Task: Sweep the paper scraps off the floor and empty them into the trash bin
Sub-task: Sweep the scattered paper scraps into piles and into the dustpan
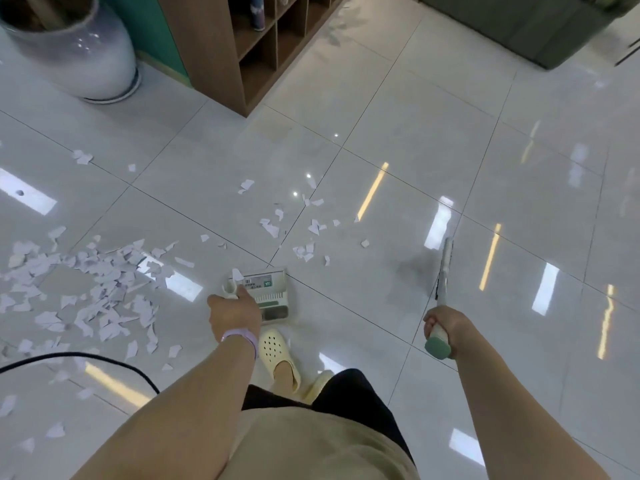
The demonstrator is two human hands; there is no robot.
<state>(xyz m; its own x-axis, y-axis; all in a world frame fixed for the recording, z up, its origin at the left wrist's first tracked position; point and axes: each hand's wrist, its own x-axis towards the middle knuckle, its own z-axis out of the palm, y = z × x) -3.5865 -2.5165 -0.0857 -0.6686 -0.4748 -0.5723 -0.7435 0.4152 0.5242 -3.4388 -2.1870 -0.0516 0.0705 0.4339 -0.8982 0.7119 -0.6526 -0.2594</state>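
- The left hand (232, 308) gripped the top of the dustpan's handle, fingers curled round it; the dustpan (269, 295) stood on the glossy tiled floor (433, 140) just ahead of a cream clog (277, 351).
- The right hand (445, 327) was closed round the green-capped end of the broom (443, 271), whose long axis ran forward and away from the person, head blurred.
- The paper scraps (93, 285) lay thickest to the left of the dustpan, with a thinner scatter just ahead of it.
- The heap was nearer the left hand, so the broom would probably have to cross over.
- No trash bin was in view.
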